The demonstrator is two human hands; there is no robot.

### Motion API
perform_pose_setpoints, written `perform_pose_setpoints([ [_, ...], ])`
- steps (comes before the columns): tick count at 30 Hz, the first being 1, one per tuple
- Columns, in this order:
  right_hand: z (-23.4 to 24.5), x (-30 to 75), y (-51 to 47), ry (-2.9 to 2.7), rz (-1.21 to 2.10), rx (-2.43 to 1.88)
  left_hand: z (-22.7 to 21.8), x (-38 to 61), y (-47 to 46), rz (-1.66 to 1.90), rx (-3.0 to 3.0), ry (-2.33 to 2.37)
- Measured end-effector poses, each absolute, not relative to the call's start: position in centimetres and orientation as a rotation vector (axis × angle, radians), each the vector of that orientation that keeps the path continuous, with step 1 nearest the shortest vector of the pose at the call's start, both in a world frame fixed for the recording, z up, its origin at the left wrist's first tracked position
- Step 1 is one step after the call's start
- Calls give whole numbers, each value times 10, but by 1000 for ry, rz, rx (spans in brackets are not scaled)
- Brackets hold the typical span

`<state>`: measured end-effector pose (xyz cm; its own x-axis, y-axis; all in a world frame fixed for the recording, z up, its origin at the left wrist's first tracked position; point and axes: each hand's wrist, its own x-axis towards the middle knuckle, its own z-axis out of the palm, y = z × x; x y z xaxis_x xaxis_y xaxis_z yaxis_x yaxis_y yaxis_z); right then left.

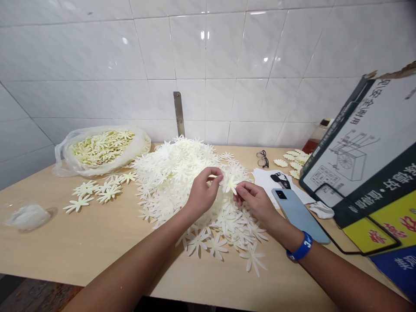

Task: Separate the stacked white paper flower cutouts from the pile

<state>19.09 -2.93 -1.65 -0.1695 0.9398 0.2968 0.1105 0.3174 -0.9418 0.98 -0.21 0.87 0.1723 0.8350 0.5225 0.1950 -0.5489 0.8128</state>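
A big heap of white flower-shaped cutouts (177, 177) lies in the middle of the wooden table (81, 242). Above its near side my left hand (203, 193) and my right hand (255, 201) meet, both pinched on one small white flower cutout (230, 185) held between the fingertips. My right wrist carries a blue band (300, 248). Loose cutouts spread out under and in front of both hands.
A clear plastic bag of yellowish cutouts (100, 147) sits back left, with a few loose flowers (97, 190) before it. A phone (299, 214), glasses (262, 158) and a printed cardboard box (367, 164) stand right. A small plastic bag (27, 216) lies far left. Tiled wall behind.
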Motion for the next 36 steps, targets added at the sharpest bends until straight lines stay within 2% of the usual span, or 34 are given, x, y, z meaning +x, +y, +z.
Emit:
perform_pose_setpoints([
  [5, -17, 192, -27, -1529, 967, -1042, 10, 7, 4, 1395, 1588, 967],
  [11, -17, 188, -32, -1587, 865, -1079, 7, 10, -7, 1301, 2189, 897],
  [14, -17, 187, -35, -1614, 867, -1065, 5, 13, -9, 1306, 2234, 928],
  [19, -16, 189, -33, -1576, 874, -1069, 8, 10, -2, 1451, 1719, 991],
  [24, -18, 192, -28, -1452, 911, -1061, 13, 6, 5, 1368, 1169, 827],
  [36, -17, 191, -28, -1398, 954, -1075, 20, 10, 5, 1209, 757, 761],
])
